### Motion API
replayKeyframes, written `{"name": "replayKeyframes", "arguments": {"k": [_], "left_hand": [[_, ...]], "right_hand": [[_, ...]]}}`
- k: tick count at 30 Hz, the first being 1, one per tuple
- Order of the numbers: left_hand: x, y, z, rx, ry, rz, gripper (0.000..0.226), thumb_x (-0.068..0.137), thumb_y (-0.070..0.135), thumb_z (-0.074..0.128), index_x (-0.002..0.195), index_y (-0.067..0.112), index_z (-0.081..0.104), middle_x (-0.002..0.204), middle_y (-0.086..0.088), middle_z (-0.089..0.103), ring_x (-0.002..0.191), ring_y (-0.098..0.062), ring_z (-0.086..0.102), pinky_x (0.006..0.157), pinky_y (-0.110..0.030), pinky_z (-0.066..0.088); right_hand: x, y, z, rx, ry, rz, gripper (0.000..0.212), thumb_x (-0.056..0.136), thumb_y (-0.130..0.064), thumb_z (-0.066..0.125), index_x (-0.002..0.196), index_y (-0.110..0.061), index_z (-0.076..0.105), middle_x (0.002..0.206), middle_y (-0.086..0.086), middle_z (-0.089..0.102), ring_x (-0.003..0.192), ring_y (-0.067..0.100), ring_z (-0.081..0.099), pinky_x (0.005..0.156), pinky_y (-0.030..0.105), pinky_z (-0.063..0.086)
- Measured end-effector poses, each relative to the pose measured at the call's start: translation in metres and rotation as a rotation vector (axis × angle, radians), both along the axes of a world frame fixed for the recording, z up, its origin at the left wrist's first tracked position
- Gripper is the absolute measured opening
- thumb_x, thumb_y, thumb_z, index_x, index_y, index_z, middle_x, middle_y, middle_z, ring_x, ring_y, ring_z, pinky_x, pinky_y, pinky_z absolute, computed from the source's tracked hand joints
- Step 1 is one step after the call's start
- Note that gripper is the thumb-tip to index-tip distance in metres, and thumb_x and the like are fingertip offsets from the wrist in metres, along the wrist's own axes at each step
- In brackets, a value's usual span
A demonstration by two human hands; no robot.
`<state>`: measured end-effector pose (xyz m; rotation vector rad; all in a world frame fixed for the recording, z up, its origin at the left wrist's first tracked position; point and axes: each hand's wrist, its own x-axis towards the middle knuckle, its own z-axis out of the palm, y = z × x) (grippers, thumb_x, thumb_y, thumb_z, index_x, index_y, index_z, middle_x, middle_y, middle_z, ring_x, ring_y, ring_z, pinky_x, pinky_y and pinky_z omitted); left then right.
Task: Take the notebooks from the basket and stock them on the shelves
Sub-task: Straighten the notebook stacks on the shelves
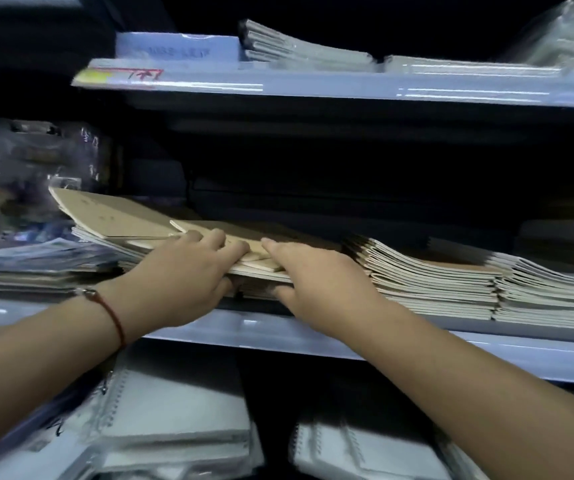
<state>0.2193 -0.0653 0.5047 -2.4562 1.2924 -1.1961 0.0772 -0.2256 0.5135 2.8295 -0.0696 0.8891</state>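
Hands meet on the stack of thin brown-covered notebooks (244, 251) lying on the pale blue middle shelf (278, 332). My left hand (181, 275) clamps its near edge, fingers curled on top, thumb beneath. My right hand (316, 275) grips it likewise, just beside the left.

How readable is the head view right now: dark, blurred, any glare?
Head view: dim overall, with the shelf backs almost black; motion blur smears the wrapped stock at left and the spiral notebooks below; glare streaks run along the shelf edge; the left hand, right hand and brown notebooks stay fairly legible.
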Motion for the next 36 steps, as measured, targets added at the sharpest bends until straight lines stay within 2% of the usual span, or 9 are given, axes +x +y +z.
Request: {"name": "replayKeyframes", "arguments": {"k": [2, 7, 14, 17, 21, 23, 26, 31, 36], "left_hand": [[0.006, 0.000, -0.001, 0.005, -0.059, -0.012, 0.067, 0.077, 0.044, 0.018, 0.135, 0.024, 0.045, 0.111, -0.005, 0.058, 0.088, -0.034, 0.059, 0.075, -0.044, 0.053], [0.015, -0.001, -0.008, -0.042, -0.075, -0.049, 0.055, 0.077, 0.031, 0.040, 0.130, 0.019, 0.048, 0.110, -0.006, 0.059, 0.087, -0.035, 0.057, 0.075, -0.048, 0.050], [0.013, -0.004, -0.014, -0.153, -0.043, -0.170, 0.049, 0.079, 0.018, 0.050, 0.128, 0.019, 0.050, 0.117, -0.004, 0.058, 0.096, -0.030, 0.052, 0.081, -0.048, 0.045], [0.006, 0.003, -0.006, -0.166, 0.033, -0.208, 0.060, 0.084, 0.024, 0.058, 0.143, 0.024, 0.043, 0.130, 0.000, 0.052, 0.111, -0.027, 0.048, 0.095, -0.043, 0.038], [0.009, 0.029, 0.011, -0.205, -0.064, 0.092, 0.090, 0.085, 0.063, 0.057, 0.155, 0.017, 0.024, 0.136, -0.008, 0.055, 0.119, -0.032, 0.053, 0.100, -0.045, 0.041], [0.010, 0.036, 0.018, -0.187, 0.083, 0.222, 0.105, 0.081, 0.078, 0.048, 0.157, 0.015, 0.012, 0.140, -0.008, 0.054, 0.124, -0.031, 0.054, 0.100, -0.043, 0.041], [0.004, 0.032, 0.022, -0.171, 0.375, 0.143, 0.122, 0.069, 0.089, 0.050, 0.158, 0.017, 0.008, 0.148, -0.006, 0.051, 0.129, -0.030, 0.052, 0.099, -0.039, 0.043], [-0.019, 0.014, 0.023, -0.313, 0.592, -0.096, 0.117, 0.067, 0.078, 0.067, 0.157, 0.022, 0.018, 0.156, -0.002, 0.040, 0.135, -0.024, 0.048, 0.099, -0.034, 0.044], [-0.031, 0.003, 0.012, -0.433, 0.753, -0.316, 0.107, 0.070, 0.066, 0.071, 0.156, 0.028, 0.022, 0.158, -0.002, 0.031, 0.130, -0.018, 0.046, 0.095, -0.026, 0.038]], "right_hand": [[0.004, 0.003, 0.000, -0.035, 0.010, -0.068, 0.062, 0.094, -0.030, 0.056, 0.150, -0.038, 0.031, 0.144, -0.008, 0.052, 0.125, 0.021, 0.053, 0.095, 0.036, 0.047], [0.007, 0.010, -0.004, -0.031, -0.021, -0.129, 0.054, 0.092, -0.027, 0.055, 0.143, -0.037, 0.042, 0.133, -0.005, 0.059, 0.115, 0.025, 0.058, 0.092, 0.039, 0.049], [0.006, 0.004, -0.003, -0.007, -0.030, -0.122, 0.041, 0.094, -0.027, 0.055, 0.134, -0.030, 0.046, 0.121, -0.005, 0.052, 0.097, 0.026, 0.059, 0.071, 0.033, 0.038], [-0.003, -0.008, -0.001, 0.061, -0.037, -0.061, 0.034, 0.094, -0.024, 0.055, 0.126, -0.031, 0.049, 0.121, -0.010, 0.053, 0.094, 0.024, 0.059, 0.073, 0.033, 0.043], [-0.024, -0.032, 0.010, 0.158, 0.033, -0.114, 0.023, 0.093, -0.030, 0.062, 0.111, -0.033, 0.047, 0.101, -0.009, 0.059, 0.087, 0.020, 0.055, 0.075, 0.036, 0.047], [-0.031, -0.037, 0.013, 0.147, 0.034, -0.175, 0.023, 0.092, -0.034, 0.064, 0.106, -0.032, 0.046, 0.096, -0.007, 0.060, 0.083, 0.018, 0.053, 0.072, 0.036, 0.048], [-0.034, -0.032, 0.010, 0.110, -0.009, -0.227, 0.023, 0.093, -0.034, 0.063, 0.105, -0.028, 0.044, 0.088, -0.006, 0.055, 0.081, 0.019, 0.052, 0.070, 0.036, 0.048], [-0.034, -0.030, -0.005, 0.052, -0.115, -0.194, 0.028, 0.094, -0.020, 0.054, 0.121, -0.027, 0.052, 0.106, -0.003, 0.061, 0.096, 0.026, 0.060, 0.078, 0.038, 0.051], [-0.033, -0.041, -0.006, 0.206, -0.128, -0.149, 0.032, 0.094, -0.027, 0.060, 0.125, -0.026, 0.052, 0.117, -0.004, 0.051, 0.097, 0.019, 0.055, 0.082, 0.033, 0.048]]}}
